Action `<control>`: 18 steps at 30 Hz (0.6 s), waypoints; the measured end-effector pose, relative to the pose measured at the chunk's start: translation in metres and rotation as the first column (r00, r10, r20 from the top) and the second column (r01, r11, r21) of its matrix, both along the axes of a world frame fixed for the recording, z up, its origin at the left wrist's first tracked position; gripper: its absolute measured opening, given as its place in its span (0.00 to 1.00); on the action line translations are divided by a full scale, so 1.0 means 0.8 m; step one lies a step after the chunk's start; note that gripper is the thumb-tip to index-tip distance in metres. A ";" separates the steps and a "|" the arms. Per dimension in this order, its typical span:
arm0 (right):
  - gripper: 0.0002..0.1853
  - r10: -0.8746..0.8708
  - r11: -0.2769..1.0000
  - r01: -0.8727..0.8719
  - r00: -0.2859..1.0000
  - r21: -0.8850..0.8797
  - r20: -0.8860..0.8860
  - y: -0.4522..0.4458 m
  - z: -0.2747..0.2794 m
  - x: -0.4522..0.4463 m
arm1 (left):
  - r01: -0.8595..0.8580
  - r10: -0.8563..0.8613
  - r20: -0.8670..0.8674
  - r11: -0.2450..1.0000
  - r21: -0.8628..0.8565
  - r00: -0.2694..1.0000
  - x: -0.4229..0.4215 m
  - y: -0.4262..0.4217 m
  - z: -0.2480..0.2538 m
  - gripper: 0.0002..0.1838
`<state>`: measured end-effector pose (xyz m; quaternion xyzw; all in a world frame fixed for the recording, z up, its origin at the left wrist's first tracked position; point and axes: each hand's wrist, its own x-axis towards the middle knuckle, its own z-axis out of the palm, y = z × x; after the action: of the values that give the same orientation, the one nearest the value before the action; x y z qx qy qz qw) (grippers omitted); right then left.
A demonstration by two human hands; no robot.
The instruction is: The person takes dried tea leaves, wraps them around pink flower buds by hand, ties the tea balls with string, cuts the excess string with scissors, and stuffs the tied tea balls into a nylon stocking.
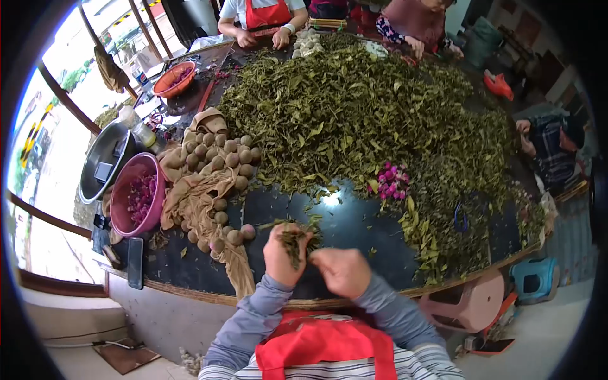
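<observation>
My left hand (284, 254) is wrapped round a small bundle of dried leaves (292, 246) above the dark tabletop (266, 206). Close beside it on the right, my right hand (342, 271) has its fingers curled at the bundle's edge; what they pinch is too small to make out. A broad heap of green leaves (354, 114) lies beyond both hands. Pink flower buds (391, 182) sit in a small pile at the heap's near edge. Left of my hands, round balls (235, 237) lie on and around a tan cloth (195, 187).
A pink basin (158, 206) of petals, a metal bowl (95, 158) and a phone (135, 263) stand at the left. An orange basket (174, 80) is farther back. People sit across and at the right. Stools (465, 301) are below the right edge.
</observation>
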<state>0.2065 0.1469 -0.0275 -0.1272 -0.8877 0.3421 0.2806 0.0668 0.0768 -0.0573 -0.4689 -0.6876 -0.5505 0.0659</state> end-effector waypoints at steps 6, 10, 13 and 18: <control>0.09 -0.018 0.976 0.039 0.995 -0.213 0.097 0.049 -0.015 0.004 | 0.463 -0.296 0.911 0.876 0.140 0.285 0.013 -0.027 0.022 0.07; 0.08 -0.270 0.863 0.235 0.963 -0.447 -0.016 0.021 -0.010 0.010 | 0.417 -0.281 0.545 0.898 -0.141 0.790 0.007 -0.031 0.013 0.05; 0.09 -0.250 0.932 0.232 0.968 -0.279 -0.029 0.005 -0.004 0.012 | 0.419 -0.277 0.736 0.908 -0.010 0.618 0.018 -0.028 0.024 0.04; 0.12 -0.229 0.962 0.221 0.973 -0.161 -0.036 -0.002 -0.004 0.015 | 0.535 -0.206 0.899 0.844 -0.037 0.387 -0.004 -0.037 0.015 0.11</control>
<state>0.2186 0.1456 -0.0311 -0.2396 -0.8301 0.3796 0.3307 0.0634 0.0470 -0.0453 -0.2717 -0.5781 -0.5893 -0.4947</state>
